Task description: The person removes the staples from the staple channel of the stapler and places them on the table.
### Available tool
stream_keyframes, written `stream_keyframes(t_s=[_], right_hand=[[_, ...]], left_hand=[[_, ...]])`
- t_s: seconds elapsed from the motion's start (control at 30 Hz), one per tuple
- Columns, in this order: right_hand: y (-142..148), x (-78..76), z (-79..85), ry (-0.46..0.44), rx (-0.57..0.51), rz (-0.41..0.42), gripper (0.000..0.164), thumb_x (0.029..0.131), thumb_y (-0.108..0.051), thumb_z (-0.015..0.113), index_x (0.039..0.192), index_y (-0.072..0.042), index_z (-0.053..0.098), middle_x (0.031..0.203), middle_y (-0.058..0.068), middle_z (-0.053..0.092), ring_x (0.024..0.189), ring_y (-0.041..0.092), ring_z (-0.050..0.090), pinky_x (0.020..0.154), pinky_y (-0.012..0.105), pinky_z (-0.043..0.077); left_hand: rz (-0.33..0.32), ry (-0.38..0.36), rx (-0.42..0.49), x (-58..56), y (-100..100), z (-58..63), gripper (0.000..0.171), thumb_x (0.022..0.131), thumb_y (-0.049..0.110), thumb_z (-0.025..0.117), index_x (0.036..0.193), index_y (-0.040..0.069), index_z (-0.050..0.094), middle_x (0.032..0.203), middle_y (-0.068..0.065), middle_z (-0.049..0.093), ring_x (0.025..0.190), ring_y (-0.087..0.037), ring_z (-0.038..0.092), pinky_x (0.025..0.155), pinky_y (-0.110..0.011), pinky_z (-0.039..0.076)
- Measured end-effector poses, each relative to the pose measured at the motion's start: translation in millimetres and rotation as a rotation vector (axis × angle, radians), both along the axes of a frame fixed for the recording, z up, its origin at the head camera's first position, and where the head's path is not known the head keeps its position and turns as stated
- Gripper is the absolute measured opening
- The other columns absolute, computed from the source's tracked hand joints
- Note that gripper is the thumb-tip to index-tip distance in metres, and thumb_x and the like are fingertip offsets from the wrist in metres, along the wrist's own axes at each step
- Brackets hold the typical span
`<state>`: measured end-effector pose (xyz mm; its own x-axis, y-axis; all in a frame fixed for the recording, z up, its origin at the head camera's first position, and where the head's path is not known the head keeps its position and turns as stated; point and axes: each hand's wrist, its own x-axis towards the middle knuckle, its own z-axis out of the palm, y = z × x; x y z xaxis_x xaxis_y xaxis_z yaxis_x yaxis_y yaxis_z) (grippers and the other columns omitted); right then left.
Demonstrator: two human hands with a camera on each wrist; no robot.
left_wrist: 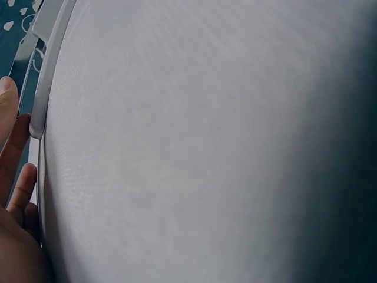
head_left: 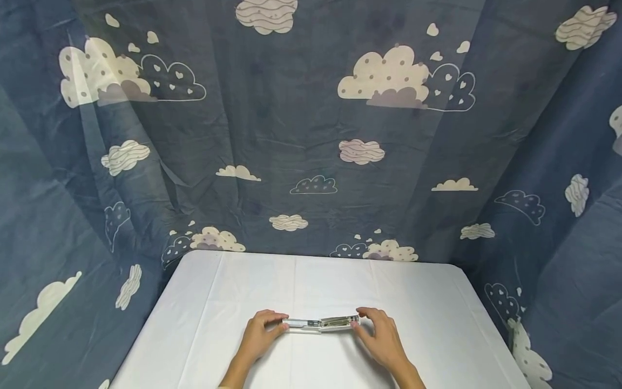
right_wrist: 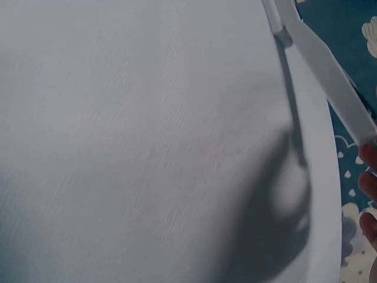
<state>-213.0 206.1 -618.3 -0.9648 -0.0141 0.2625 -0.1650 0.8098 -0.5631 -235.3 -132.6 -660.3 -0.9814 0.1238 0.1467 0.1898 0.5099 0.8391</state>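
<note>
A white stapler [head_left: 305, 324], folded open lengthwise with its metal inside facing up, spans the gap between both hands above the table. Its left end is pinched between the thumb and fingers of my left hand [head_left: 256, 337]. My right hand [head_left: 383, 339] grips the right end, thumb in front and a finger behind; that half tilts slightly upward. Along the left edge of the left wrist view, the stapler's pale base [left_wrist: 47, 88] shows beside the fingers [left_wrist: 22, 188]. In the right wrist view, the raised white arm [right_wrist: 333, 73] slants down to the fingertips [right_wrist: 368, 154].
A white cloth covers the table [head_left: 233, 286], with faint fold lines running across it. Dark blue curtains [head_left: 311, 124] with cloud prints hang behind the table and on both sides. Shadows of the right hand and stapler fall on the cloth [right_wrist: 265, 218].
</note>
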Motion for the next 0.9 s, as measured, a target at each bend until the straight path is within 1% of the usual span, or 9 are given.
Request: stream_keyframes(t_s=[0.1, 0.27, 0.37, 0.5, 0.67, 0.8, 0.9], right_hand=[[-6, -1.2, 2.8, 0.067, -0.005, -0.003, 0.035, 0.090, -0.035, 0.082, 0.118, -0.016, 0.073, 0.112, -0.002, 0.074, 0.110, 0.021, 0.065, 0.097, 0.049, 0.047], [-26, -4.2, 5.4, 0.228, 0.031, 0.013, 0.027, 0.084, -0.022, 0.087, 0.107, -0.015, 0.075, 0.109, 0.000, 0.074, 0.108, 0.023, 0.066, 0.094, 0.048, 0.048], [-42, -6.3, 8.5, 0.278, 0.056, 0.033, 0.023, 0.083, -0.020, 0.088, 0.103, -0.016, 0.076, 0.105, -0.002, 0.074, 0.105, 0.020, 0.065, 0.092, 0.046, 0.049], [-64, -6.5, 9.2, 0.300, 0.107, 0.071, 0.018, 0.083, -0.020, 0.087, 0.098, -0.018, 0.077, 0.100, -0.005, 0.074, 0.102, 0.016, 0.065, 0.091, 0.043, 0.052], [-89, -6.5, 5.5, 0.290, 0.175, 0.123, 0.014, 0.083, -0.021, 0.086, 0.095, -0.020, 0.078, 0.099, -0.008, 0.074, 0.100, 0.013, 0.065, 0.093, 0.042, 0.054], [-102, -7.4, 0.5, 0.274, 0.183, 0.152, 0.012, 0.083, -0.020, 0.086, 0.092, -0.020, 0.079, 0.097, -0.008, 0.074, 0.098, 0.013, 0.065, 0.093, 0.042, 0.054], [-107, -7.2, -5.0, 0.254, 0.196, 0.158, 0.011, 0.082, -0.021, 0.087, 0.089, -0.020, 0.079, 0.095, -0.008, 0.073, 0.097, 0.013, 0.065, 0.093, 0.042, 0.055]], left_hand=[[-0.007, -0.002, 0.006, -0.6, 1, -0.8, 0.026, 0.088, 0.042, 0.079, 0.110, 0.029, 0.079, 0.116, 0.004, 0.074, 0.122, -0.031, 0.062, 0.108, -0.061, 0.048], [0.001, 0.012, 0.001, 0.3, 1, -0.9, 0.026, 0.087, 0.040, 0.080, 0.110, 0.027, 0.080, 0.115, 0.004, 0.075, 0.121, -0.032, 0.063, 0.107, -0.061, 0.048], [0.009, 0.016, 0.001, 0.4, -1, -0.3, 0.027, 0.087, 0.041, 0.080, 0.110, 0.028, 0.080, 0.114, 0.005, 0.075, 0.120, -0.030, 0.063, 0.107, -0.060, 0.049], [0.014, 0.024, 0.001, 0.6, -2, -1.8, 0.027, 0.087, 0.041, 0.080, 0.110, 0.028, 0.080, 0.114, 0.006, 0.075, 0.120, -0.030, 0.063, 0.106, -0.060, 0.049], [0.030, 0.032, -0.006, -1.4, -2, -3.2, 0.027, 0.086, 0.042, 0.081, 0.109, 0.030, 0.080, 0.112, 0.007, 0.075, 0.119, -0.028, 0.064, 0.106, -0.058, 0.050], [0.027, 0.033, -0.004, -2.5, -1, -2.3, 0.026, 0.086, 0.041, 0.081, 0.109, 0.031, 0.080, 0.112, 0.008, 0.075, 0.118, -0.026, 0.065, 0.106, -0.056, 0.051], [0.020, 0.021, 0.002, -1.6, -1, -0.7, 0.026, 0.086, 0.042, 0.081, 0.109, 0.030, 0.079, 0.112, 0.009, 0.075, 0.119, -0.026, 0.064, 0.106, -0.056, 0.050]])
